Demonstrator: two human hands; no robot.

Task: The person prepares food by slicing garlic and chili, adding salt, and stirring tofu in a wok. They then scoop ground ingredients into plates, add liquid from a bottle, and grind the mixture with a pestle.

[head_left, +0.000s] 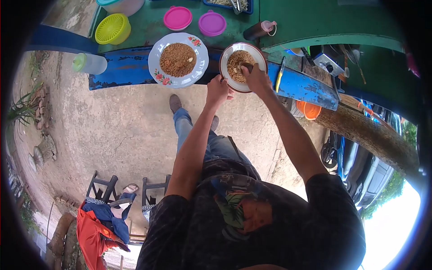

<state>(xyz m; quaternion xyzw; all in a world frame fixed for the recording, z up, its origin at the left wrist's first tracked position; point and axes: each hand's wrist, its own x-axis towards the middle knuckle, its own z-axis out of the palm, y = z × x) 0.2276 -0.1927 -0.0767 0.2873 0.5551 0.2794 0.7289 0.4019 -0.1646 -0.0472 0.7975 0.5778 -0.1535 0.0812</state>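
A small white plate with a brown rim (223,67) holds brown, grainy food (235,60) that looks like fried rice. My left hand (219,91) grips this plate at its near left edge, fingers closed. Over the plate's right side, my right hand (258,81) is closed around a dark, rounded utensil (246,67), possibly a spoon, which touches the food. Its handle is hidden in my fingers. Just to the left stands a larger white plate with red flowers (201,67), bearing a mound of similar brown food (177,60) with a pale bit on top.
On the green table are a yellow-green container (113,29), pink (177,18) and purple (212,23) lids, and a dark sauce bottle (258,30). A clear bottle (92,64) stands left; a yellow-handled knife (280,76) lies right. A seated person's red garment (92,238) shows behind.
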